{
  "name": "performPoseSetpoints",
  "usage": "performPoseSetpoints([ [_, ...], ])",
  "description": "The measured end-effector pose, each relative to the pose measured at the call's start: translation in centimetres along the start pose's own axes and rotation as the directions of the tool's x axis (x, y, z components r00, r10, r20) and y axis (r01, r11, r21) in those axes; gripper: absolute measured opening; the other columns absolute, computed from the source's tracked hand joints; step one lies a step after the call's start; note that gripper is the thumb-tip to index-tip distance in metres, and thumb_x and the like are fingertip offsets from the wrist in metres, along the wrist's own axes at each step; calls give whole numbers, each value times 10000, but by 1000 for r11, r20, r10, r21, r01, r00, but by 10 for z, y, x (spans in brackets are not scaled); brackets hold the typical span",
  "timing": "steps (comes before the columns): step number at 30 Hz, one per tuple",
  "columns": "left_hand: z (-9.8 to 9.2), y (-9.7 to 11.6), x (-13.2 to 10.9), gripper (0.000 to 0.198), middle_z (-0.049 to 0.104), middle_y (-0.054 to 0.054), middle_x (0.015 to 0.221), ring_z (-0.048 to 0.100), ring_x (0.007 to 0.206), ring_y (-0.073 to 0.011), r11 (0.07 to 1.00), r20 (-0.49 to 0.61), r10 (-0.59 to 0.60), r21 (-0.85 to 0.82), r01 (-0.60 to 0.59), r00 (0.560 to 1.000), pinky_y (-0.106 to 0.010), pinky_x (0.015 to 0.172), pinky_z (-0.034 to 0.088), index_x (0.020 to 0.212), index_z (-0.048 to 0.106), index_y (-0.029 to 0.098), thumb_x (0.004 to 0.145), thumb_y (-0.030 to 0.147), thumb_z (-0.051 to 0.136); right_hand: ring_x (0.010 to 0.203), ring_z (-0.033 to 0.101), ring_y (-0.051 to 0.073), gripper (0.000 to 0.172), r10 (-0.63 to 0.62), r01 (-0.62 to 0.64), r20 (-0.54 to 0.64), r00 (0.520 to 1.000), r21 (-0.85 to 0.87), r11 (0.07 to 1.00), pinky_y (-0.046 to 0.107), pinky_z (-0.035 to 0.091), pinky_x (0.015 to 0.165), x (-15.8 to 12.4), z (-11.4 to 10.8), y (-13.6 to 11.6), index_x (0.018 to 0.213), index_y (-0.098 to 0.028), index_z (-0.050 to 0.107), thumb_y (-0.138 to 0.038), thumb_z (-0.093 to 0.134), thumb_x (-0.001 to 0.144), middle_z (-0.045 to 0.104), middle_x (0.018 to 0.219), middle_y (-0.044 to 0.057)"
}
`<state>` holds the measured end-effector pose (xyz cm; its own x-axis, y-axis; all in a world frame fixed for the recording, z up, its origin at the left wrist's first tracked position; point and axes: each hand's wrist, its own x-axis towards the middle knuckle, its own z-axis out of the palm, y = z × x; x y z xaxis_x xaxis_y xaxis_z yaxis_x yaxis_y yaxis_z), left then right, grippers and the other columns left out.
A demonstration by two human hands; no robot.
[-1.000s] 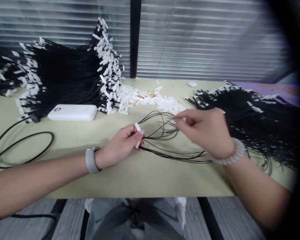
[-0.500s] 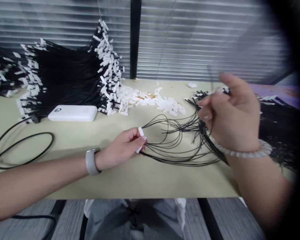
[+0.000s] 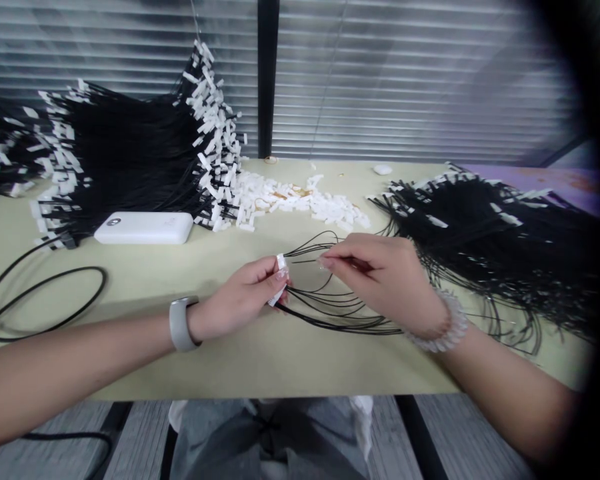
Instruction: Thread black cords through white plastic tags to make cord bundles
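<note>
My left hand (image 3: pixel 245 297) is closed round a white connector housing (image 3: pixel 281 261), its thumb pressed on the front. Several thin black wires (image 3: pixel 325 325) run out of the housing's right side and curve toward the right. Just right of the housing, my right hand (image 3: pixel 380 277) pinches a single black wire (image 3: pixel 307 261) between thumb and index finger. The free end of this wire points left at the housing, a short gap away from it. The right hand's lower fingers are curled, and the palm hides part of the wires.
Behind my hands lies a heap of loose white connector housings (image 3: pixel 325 207). A large stack of black wires with white ends (image 3: pixel 130 147) stands at the back left, with a white power bank (image 3: pixel 145 228) before it. More black wires (image 3: pixel 490 233) lie at the right; a black cable (image 3: pixel 100 283) loops at the left.
My right hand has come down and left from above the right-hand wire pile, bringing a wire close to the housing. My left hand has stayed almost still.
</note>
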<state>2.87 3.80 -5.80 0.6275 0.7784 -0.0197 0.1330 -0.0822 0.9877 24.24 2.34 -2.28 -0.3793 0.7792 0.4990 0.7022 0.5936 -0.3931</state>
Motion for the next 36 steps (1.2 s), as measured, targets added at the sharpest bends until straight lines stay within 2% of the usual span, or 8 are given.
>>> performPoseSetpoints([
  [9, 0, 1, -1, 271, 505, -2, 731, 479, 687, -111, 1000, 40, -7, -19, 8, 999, -246, 664, 412, 875, 502, 138, 892, 380, 383, 564, 490, 62, 70, -38, 37, -41, 998, -29, 999, 212, 396, 561, -1, 2, 2, 762, -209, 611, -186, 563, 807, 595, 672, -38],
  [22, -2, 1, 0, 262, 494, 1, 723, 471, 680, -108, 1000, 65, -15, -26, 17, 998, -239, 660, 405, 865, 491, 145, 892, 383, 385, 653, 526, 78, 72, -201, 198, -32, 979, -92, 976, 208, 418, 603, -3, 4, 6, 829, -190, 604, -153, 544, 816, 595, 721, -6],
  [24, -2, 0, -1, 260, 490, 3, 731, 476, 677, -104, 999, 76, -23, -32, 25, 997, -238, 660, 410, 858, 490, 149, 888, 388, 393, 666, 525, 92, 66, -276, 264, -46, 960, -175, 948, 220, 418, 604, -4, 4, 10, 832, -186, 599, -146, 553, 806, 596, 729, 1],
  [27, -2, -2, -1, 262, 493, 0, 752, 488, 675, -101, 998, 91, -43, -37, 47, 995, -237, 661, 418, 848, 494, 150, 882, 394, 404, 657, 505, 112, 81, -437, 390, -57, 898, -360, 848, 242, 407, 588, -5, 4, 17, 839, -182, 592, -136, 583, 773, 601, 730, 5],
  [29, -3, -2, -2, 263, 502, -4, 758, 497, 674, -100, 998, 95, -52, -29, 55, 994, -231, 651, 417, 847, 496, 149, 880, 394, 406, 644, 490, 115, 103, -493, 433, -31, 870, -432, 791, 246, 397, 576, -5, 4, 20, 859, -179, 592, -137, 591, 765, 599, 719, 4],
  [36, -4, 6, -3, 276, 485, -5, 785, 538, 708, -112, 993, 159, -77, 101, 62, 984, -229, 640, 443, 848, 481, 148, 883, 405, 385, 630, 471, 108, 52, -440, 422, 56, 896, -410, 808, 239, 362, 546, -6, 16, 10, 778, -162, 587, -181, 545, 803, 567, 677, 1],
])
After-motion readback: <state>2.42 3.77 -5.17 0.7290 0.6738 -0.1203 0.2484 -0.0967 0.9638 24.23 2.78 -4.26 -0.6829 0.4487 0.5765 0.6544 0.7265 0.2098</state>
